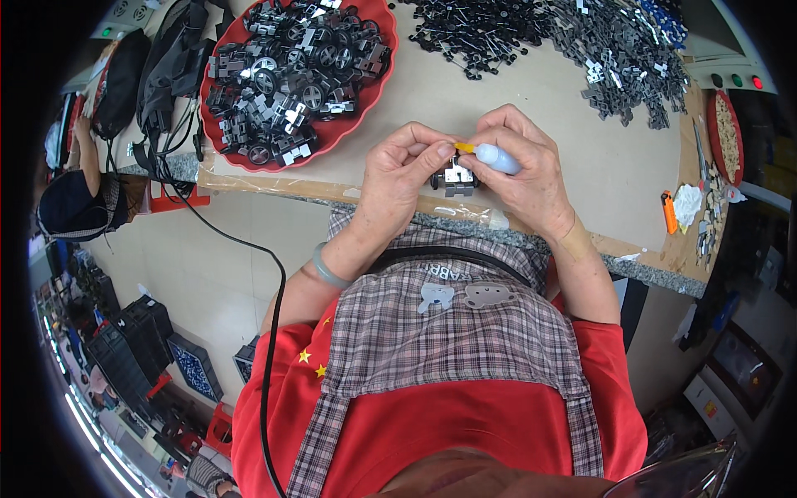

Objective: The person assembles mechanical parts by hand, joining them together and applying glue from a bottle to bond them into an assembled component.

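My right hand (527,162) is closed around a small translucent pale-blue squeeze bottle (498,158) with a yellow nozzle (466,147). The nozzle points left and meets the fingertips of my left hand (403,174). Those left fingers are pinched together, and whatever sits between them is too small or hidden to make out. Just below the fingertips, near the table's front edge, is a small black and silver wheeled chassis (456,179), partly covered by my hands. I cannot tell whether a finger grips it.
A red scalloped basin (383,79) piled with wheeled chassis stands at left. Heaps of black axle-like parts (473,37) and grey parts (627,66) lie at the back. An orange lighter (669,212) and crumpled white tissue (687,204) lie at right. A black cable (241,241) hangs at left.
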Available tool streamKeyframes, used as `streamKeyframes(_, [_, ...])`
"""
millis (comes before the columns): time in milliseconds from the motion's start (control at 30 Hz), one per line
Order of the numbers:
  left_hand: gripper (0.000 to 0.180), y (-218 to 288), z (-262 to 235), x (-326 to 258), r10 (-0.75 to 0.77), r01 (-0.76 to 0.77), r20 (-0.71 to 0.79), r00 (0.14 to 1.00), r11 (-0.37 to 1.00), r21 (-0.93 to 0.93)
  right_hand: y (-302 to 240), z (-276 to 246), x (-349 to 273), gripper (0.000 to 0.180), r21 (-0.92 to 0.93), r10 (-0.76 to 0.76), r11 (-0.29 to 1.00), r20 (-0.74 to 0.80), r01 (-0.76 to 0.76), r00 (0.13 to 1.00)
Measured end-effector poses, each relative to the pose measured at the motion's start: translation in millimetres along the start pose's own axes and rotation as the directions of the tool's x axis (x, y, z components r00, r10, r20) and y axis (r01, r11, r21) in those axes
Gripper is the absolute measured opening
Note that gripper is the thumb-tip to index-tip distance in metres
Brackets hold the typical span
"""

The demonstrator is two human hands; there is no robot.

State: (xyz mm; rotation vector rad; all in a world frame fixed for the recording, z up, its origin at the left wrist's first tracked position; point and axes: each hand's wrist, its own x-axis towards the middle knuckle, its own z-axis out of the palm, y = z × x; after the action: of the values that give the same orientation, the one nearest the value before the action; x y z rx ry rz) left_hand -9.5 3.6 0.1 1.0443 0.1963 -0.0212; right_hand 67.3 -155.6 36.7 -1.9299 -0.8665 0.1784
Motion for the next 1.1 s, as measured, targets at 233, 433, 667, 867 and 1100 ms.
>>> streamKeyframes(233, [0.029,10,13,7,0.162,-0.165,-0.053,0.985,0.985,-0.046,1,6,2,0.02,0.131,0.167,0.98,-0.149,-0.148,0.975])
streamKeyframes(433, [0.042,10,15,10,0.259,-0.262,0.039,0.965,0.962,0.083,9,0,-1,0.023,0.201,0.364,0.907,0.063,-0.369,0.929])
streamKeyframes(667, [0.056,12,17,15,0.262,-0.267,0.081,0.962,0.962,0.056,7,-6,-2,0.016,0.276,0.277,0.919,0.055,-0.282,0.959])
streamKeyframes(867, [0.049,11,14,16,0.197,-0.203,0.092,0.976,0.978,0.05,8,-9,-6,0.017,0.283,0.205,0.94,-0.021,-0.19,0.979])
streamKeyframes(1100, [0.037,17,11,10,-0.104,0.132,0.207,0.973,0.983,-0.127,10,-5,-7,0.016,0.36,0.206,0.922,-0.146,-0.142,0.968])
